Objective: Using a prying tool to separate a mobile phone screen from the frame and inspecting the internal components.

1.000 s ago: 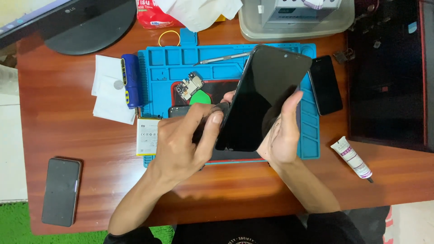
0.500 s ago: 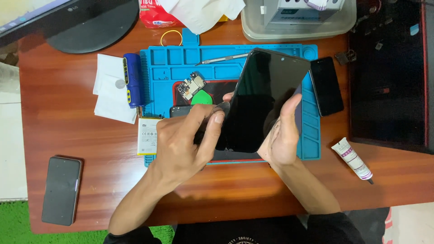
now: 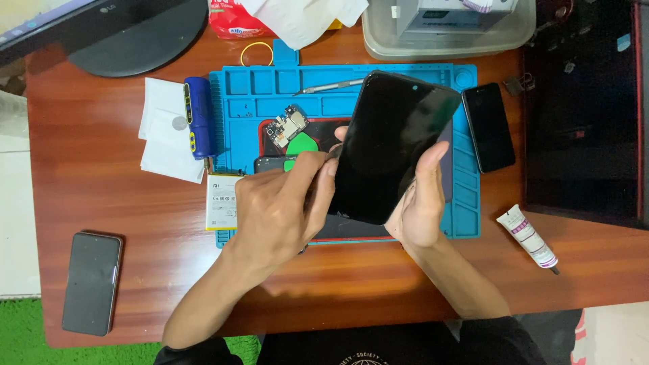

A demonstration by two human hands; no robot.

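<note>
Two hands (image 3: pixel 284 203) on, seemingly, phone screen (image 3: pixel 392 145)

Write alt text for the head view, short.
Both hands hold a black phone screen tilted above a blue repair mat on a wooden table: the right hand grips its lower edge, the left hand pinches its left edge. A circuit board lies on the mat, a battery beside it.

1 head-worn camera looks steeply down from close above onto the reddish-brown wooden table (image 3: pixel 122 203), facing away from the person's body; the blue silicone work mat (image 3: pixel 466 196) sits centre frame.
</note>
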